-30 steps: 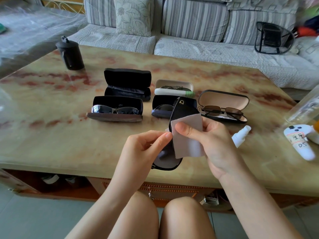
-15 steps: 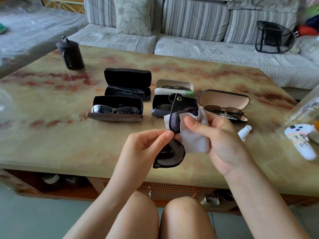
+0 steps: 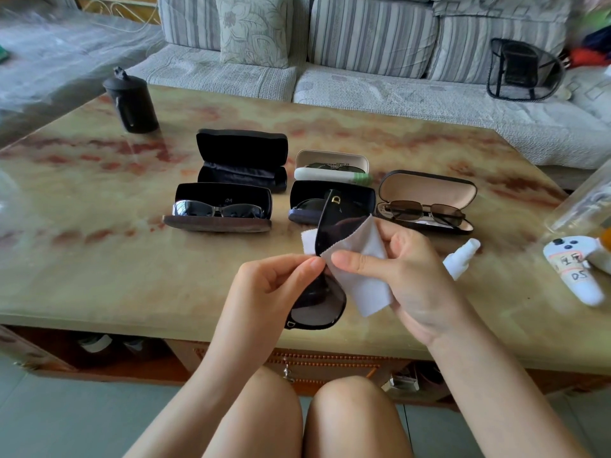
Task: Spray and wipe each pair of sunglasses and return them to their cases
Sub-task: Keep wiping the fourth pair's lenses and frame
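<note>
Over the table's near edge I hold black sunglasses upright. My left hand pinches their bridge. My right hand pinches a white wiping cloth folded around the upper lens. An open black case with no glasses stands behind. Four other open cases hold sunglasses: a brown case, a dark blue case, a white case and a tan-lined case. A white spray bottle lies to the right of my right hand.
A black lidded cup stands at the marble table's far left. A white game controller with a handwritten label lies at the right edge beside a clear container. A striped sofa runs behind the table.
The cloth has slid up and wrapped further round the upper lens, with my right thumb moving lower toward the bridge. My left hand keeps its pinch.
</note>
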Demonstrator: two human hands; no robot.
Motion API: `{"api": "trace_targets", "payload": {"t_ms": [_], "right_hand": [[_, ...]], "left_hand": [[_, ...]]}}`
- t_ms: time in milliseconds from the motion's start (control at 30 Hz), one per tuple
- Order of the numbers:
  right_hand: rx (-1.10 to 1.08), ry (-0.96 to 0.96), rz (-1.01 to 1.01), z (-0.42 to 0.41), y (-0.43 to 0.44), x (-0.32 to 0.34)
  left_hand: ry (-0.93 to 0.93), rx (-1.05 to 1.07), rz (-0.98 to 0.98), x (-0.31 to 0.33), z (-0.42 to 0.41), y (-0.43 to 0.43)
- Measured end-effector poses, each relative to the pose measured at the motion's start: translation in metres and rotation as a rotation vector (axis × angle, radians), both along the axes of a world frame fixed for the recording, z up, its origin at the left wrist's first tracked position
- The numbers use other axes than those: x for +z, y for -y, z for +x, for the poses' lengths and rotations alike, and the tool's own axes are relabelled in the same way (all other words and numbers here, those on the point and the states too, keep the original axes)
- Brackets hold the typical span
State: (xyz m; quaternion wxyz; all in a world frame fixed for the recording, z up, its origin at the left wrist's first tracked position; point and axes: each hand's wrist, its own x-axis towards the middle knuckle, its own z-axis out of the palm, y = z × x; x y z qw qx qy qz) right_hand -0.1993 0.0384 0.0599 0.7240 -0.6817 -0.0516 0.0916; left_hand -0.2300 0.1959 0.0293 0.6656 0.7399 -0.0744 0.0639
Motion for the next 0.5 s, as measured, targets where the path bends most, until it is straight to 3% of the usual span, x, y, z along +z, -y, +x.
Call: {"api": "trace_targets", "payload": {"t_ms": [167, 500], "right_hand": [[-0.138, -0.033, 0.017, -0.001, -0.004, 0.0], [-0.16, -0.213, 0.336, 0.01, -0.009, 0.008]], "left_hand": [[-0.031, -0.036, 0.067, 0.0, 0.0, 0.0], [-0.039, 0.015, 0.049, -0.003, 0.0, 0.0]]}}
